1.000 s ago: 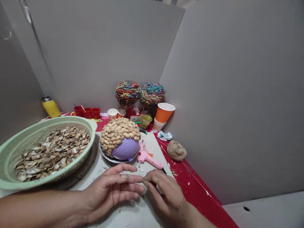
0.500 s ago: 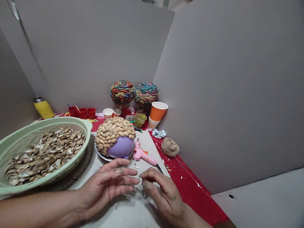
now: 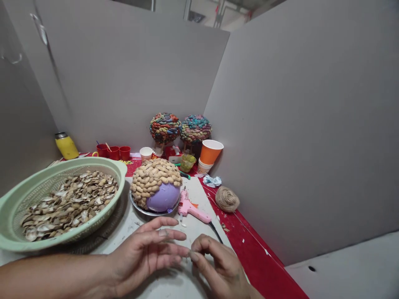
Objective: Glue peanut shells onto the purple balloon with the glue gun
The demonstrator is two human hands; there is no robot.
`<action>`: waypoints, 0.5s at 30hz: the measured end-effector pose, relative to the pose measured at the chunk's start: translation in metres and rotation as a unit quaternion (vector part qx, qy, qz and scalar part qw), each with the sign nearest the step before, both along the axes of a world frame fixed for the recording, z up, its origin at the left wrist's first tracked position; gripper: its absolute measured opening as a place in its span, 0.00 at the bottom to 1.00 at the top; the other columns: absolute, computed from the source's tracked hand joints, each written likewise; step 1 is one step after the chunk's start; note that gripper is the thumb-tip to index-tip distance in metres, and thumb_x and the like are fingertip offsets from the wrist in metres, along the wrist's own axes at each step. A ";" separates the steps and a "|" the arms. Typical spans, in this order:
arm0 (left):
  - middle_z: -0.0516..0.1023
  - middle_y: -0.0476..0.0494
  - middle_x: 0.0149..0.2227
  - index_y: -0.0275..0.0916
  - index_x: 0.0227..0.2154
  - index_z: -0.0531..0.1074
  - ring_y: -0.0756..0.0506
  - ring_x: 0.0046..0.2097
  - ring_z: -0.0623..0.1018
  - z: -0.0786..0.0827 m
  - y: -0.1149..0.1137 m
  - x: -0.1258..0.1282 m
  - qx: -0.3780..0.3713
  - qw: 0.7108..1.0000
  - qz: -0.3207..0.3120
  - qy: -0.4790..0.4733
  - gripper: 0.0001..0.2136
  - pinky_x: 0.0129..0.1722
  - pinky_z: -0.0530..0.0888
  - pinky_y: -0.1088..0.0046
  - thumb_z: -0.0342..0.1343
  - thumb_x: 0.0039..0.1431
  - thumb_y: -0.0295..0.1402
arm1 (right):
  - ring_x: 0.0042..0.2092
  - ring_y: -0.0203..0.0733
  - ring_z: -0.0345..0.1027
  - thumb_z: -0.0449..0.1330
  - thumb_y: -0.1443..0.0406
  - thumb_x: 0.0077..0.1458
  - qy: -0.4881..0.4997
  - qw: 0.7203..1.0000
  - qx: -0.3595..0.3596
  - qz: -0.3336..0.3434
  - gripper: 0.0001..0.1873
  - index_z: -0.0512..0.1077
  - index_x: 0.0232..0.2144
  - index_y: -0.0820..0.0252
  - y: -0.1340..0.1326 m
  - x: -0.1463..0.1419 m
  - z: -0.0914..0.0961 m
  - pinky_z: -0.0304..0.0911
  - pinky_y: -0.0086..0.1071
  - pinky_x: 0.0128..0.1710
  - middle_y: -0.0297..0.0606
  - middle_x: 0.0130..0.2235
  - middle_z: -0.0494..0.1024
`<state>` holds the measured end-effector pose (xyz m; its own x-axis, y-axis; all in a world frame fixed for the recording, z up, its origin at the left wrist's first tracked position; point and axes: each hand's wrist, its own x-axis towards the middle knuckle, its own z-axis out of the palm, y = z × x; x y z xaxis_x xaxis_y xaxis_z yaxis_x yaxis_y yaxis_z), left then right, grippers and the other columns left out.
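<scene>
My left hand (image 3: 146, 253) hovers low over the white work board (image 3: 199, 199), fingers stretched out and apart, holding nothing I can see. My right hand (image 3: 218, 265) meets it fingertip to fingertip, its fingers curled into a pinch at the left hand's fingertips; whatever it pinches is too small to make out. Just beyond my hands a purple ball (image 3: 162, 197), partly covered with glued peanut shells (image 3: 154, 174), sits on a metal plate (image 3: 140, 206). A pink glue gun (image 3: 193, 209) lies to the right of the ball.
A green basket (image 3: 18, 243) of peanut shells stands at the left. At the back are a yellow bottle (image 3: 66, 146), red cups (image 3: 114, 152), two painted shell balls (image 3: 181, 128) and an orange cup (image 3: 210, 152). A twine ball (image 3: 227, 199) lies on the red cloth (image 3: 249, 245). Grey partitions close in all around.
The camera has shifted a little. My right hand's fingers have curled tighter and stay at the left hand's fingertips. Nothing on the table has moved.
</scene>
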<state>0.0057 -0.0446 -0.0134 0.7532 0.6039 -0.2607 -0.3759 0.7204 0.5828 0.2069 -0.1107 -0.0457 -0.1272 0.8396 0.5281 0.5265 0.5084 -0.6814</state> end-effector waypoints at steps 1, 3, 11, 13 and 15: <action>0.79 0.35 0.45 0.32 0.47 0.69 0.39 0.46 0.81 0.004 0.000 -0.001 0.002 1.000 0.008 -0.001 0.16 0.45 0.75 0.66 0.60 0.55 0.23 | 0.27 0.35 0.65 0.54 0.69 0.63 -0.024 0.999 0.030 0.013 0.07 0.65 0.31 0.56 -0.001 0.000 -0.005 0.61 0.27 0.29 0.31 0.26 0.70; 0.78 0.35 0.46 0.33 0.46 0.70 0.40 0.49 0.80 0.013 0.001 -0.004 0.016 0.999 0.032 -0.007 0.16 0.46 0.75 0.68 0.61 0.54 0.22 | 0.28 0.36 0.65 0.51 0.69 0.64 -0.065 0.992 0.086 0.060 0.07 0.64 0.32 0.55 -0.002 -0.001 -0.015 0.61 0.28 0.29 0.33 0.27 0.71; 0.76 0.44 0.38 0.35 0.42 0.72 0.50 0.34 0.78 0.003 0.001 -0.004 0.198 0.980 -0.012 0.029 0.13 0.35 0.74 0.74 0.65 0.54 0.31 | 0.26 0.35 0.65 0.48 0.62 0.67 -0.017 0.998 -0.046 0.042 0.14 0.64 0.28 0.55 -0.010 0.003 -0.016 0.60 0.26 0.28 0.32 0.25 0.70; 0.75 0.47 0.34 0.36 0.41 0.72 0.54 0.29 0.74 -0.011 -0.001 -0.003 0.265 0.962 -0.016 0.059 0.14 0.31 0.71 0.77 0.65 0.54 0.34 | 0.25 0.34 0.64 0.48 0.58 0.67 0.050 0.989 -0.132 0.036 0.17 0.64 0.27 0.56 -0.011 0.002 -0.011 0.60 0.26 0.27 0.32 0.24 0.69; 0.73 0.50 0.30 0.36 0.42 0.72 0.54 0.28 0.70 -0.021 -0.002 -0.003 0.367 0.925 -0.009 0.103 0.14 0.30 0.68 0.79 0.65 0.54 0.34 | 0.24 0.34 0.64 0.49 0.53 0.66 0.122 0.969 -0.211 0.041 0.20 0.64 0.26 0.57 -0.009 -0.004 -0.010 0.60 0.27 0.26 0.32 0.23 0.68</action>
